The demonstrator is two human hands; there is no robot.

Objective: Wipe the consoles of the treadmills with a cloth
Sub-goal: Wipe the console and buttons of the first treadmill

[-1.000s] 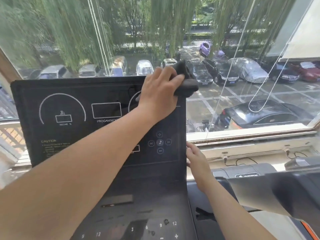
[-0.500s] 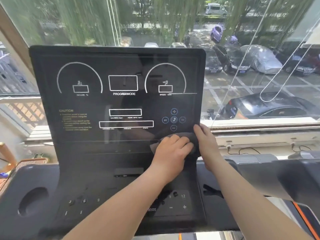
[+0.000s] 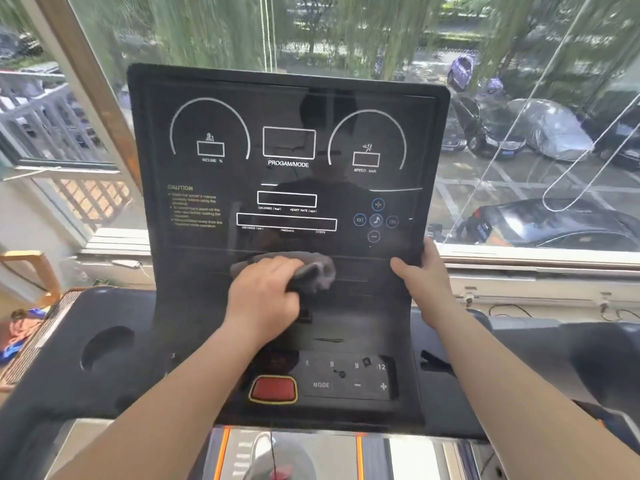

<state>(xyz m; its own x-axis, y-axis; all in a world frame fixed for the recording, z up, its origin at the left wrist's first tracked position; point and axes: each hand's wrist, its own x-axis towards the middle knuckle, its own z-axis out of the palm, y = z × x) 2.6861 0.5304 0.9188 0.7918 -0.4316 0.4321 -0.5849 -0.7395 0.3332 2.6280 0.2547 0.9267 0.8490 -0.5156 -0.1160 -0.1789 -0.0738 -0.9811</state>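
A black treadmill console (image 3: pixel 287 188) stands upright before me, with white dial outlines and a PROGRAM/MODE box printed on it. My left hand (image 3: pixel 265 294) presses a crumpled grey cloth (image 3: pixel 313 270) against the lower middle of the panel, below the readout boxes. My right hand (image 3: pixel 424 271) grips the console's lower right edge, thumb on the front face. A red stop button (image 3: pixel 273 389) and a keypad with MODE, minus and plus (image 3: pixel 349 375) sit lower on the console.
A round cup holder (image 3: pixel 105 346) is sunk in the left wing of the console deck. A large window (image 3: pixel 536 133) with hanging blind cords looks onto parked cars. Cables lie on the sill at the right. Another treadmill's dark console (image 3: pixel 571 348) adjoins on the right.
My left hand brought the cloth down from the console's top right corner to the lower panel, then slid it left toward the middle. My right hand moved up the right edge.
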